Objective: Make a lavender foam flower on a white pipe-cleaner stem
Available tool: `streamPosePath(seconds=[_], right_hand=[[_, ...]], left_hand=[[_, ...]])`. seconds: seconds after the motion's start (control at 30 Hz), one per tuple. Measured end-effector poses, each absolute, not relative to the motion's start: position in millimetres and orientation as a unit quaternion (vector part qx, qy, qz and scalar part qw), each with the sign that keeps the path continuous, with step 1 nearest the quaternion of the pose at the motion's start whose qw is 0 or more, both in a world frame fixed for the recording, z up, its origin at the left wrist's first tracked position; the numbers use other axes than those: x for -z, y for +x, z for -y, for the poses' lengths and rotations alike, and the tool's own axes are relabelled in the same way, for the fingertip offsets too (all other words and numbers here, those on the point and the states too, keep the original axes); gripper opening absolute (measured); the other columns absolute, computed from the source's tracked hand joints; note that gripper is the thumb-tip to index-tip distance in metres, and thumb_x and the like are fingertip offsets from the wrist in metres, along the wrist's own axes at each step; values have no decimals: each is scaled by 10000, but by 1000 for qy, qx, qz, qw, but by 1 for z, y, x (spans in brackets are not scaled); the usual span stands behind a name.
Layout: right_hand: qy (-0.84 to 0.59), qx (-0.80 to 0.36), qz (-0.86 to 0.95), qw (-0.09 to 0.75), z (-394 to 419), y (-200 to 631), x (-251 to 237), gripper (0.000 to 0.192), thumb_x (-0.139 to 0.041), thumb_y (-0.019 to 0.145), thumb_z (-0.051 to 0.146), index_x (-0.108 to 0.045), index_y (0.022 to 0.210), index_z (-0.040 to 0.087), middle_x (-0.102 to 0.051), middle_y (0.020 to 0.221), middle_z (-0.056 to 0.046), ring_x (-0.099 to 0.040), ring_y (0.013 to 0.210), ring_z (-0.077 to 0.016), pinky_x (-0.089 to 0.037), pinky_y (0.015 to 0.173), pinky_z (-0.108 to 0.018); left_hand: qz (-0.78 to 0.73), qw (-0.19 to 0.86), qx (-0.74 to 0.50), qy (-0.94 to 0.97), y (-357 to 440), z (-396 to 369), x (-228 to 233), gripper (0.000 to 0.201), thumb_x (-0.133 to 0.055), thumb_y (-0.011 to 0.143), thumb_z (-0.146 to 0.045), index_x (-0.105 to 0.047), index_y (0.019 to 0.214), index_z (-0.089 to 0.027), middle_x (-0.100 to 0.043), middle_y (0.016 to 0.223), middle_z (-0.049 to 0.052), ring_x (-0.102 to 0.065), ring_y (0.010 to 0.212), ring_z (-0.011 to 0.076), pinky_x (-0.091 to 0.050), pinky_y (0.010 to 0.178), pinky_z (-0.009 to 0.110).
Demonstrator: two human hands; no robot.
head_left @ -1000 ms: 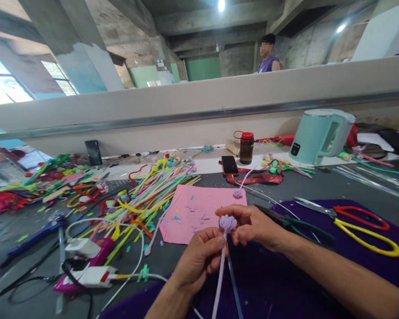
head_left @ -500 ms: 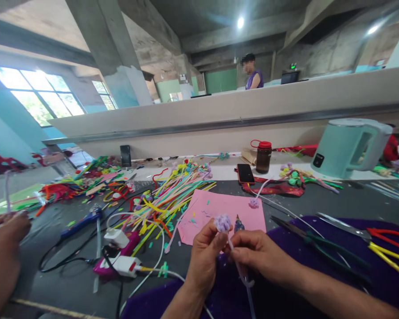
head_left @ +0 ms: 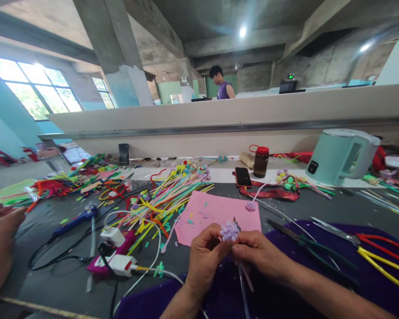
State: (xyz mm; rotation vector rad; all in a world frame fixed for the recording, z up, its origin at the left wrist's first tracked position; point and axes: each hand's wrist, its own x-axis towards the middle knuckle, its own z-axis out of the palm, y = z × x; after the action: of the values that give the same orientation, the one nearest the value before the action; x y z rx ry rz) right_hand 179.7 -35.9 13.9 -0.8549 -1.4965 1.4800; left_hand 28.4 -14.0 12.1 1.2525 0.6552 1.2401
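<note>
**Entry: lilac pipe-cleaner bloom, held at both hands**

Item: lilac bloom [head_left: 229, 231], raised over the near edge of the pink sheet [head_left: 219, 212], stem [head_left: 242, 283] trailing down toward me.
Left hand [head_left: 204, 261]: fingertips pinched on the bloom's left side.
Right hand [head_left: 261, 257]: thumb and forefinger pinched just under the head.
Handling, my judgement: short twists, firm grip close to the head.
Room: pliers [head_left: 306, 243] and scissors [head_left: 369, 248] near on the right; another person's hand [head_left: 0, 248] far left; purple cloth [head_left: 319, 288] beneath offers space.

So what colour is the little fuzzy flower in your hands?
Pale purple: the flower, pinched between both hands, shows best in the head view.
</note>
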Motion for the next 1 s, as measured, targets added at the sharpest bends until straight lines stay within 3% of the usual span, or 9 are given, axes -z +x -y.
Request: streamPosePath(seconds=[0.23, 0.37, 0.53, 0.63, 0.77, 1.0], right_hand=[[-325, -687, 546, 353, 35, 185, -16, 314, -573, 762, 411, -619, 740, 101, -479, 480, 37, -335, 389, -39, -226, 406, -178], [-318, -705, 520, 362, 35, 186, -14, 300, -578, 757, 403, -610, 726, 107, -478, 479, 42, -328, 389, -37, -210, 414, -182], [-322, -717, 501, 361, 35, 180, -13, 300, -578, 760, 411, -600, 741, 112, -487, 498, 44, -339, 380, -30, -215, 389, -169], [-337, -715, 497, 358, 36, 176, -12, 319, -549, 776, 427, -595, 742, 113, -507, 507, 39, -359, 372, -30, -254, 383, -161], [-370, -708, 495, 341, 39, 173, -9, 330, -533, 781, 435, -582, 724, 113, -527, 517, 32, -384, 369, -29, -269, 380, -156], [-386, -715, 493, 311, 44, 169, 0, 297, -525, 779, 401, -577, 722, 115, -538, 509, 30, -391, 345, -24, -207, 349, -148]], left_hand=[[-291, 715, -476, 420, 30, 17, -16, 148, -703, 628, -168, -605, 737, -157, -555, 634, -18, -488, 524, 71, -372, 509, 191], [-291, 757, -443, 383, 29, 14, -13, 120, -686, 656, -216, -612, 700, -132, -547, 567, -12, -460, 450, 53, -311, 427, 166], [-281, 765, -427, 393, 29, 13, -12, 156, -692, 645, -259, -628, 704, -129, -580, 559, 6, -501, 446, 85, -381, 464, 206], [-303, 734, -469, 388, 29, 13, -14, 146, -715, 613, -238, -620, 662, -139, -599, 587, -2, -512, 477, 84, -398, 488, 205], [-376, 610, -554, 424, 28, 10, -14, 152, -745, 563, -185, -610, 613, -137, -592, 595, -20, -489, 536, 67, -373, 506, 168], [-425, 495, -553, 518, 25, 6, -15, 141, -714, 603, -230, -604, 583, -144, -544, 532, -29, -450, 533, 86, -361, 528, 196]])
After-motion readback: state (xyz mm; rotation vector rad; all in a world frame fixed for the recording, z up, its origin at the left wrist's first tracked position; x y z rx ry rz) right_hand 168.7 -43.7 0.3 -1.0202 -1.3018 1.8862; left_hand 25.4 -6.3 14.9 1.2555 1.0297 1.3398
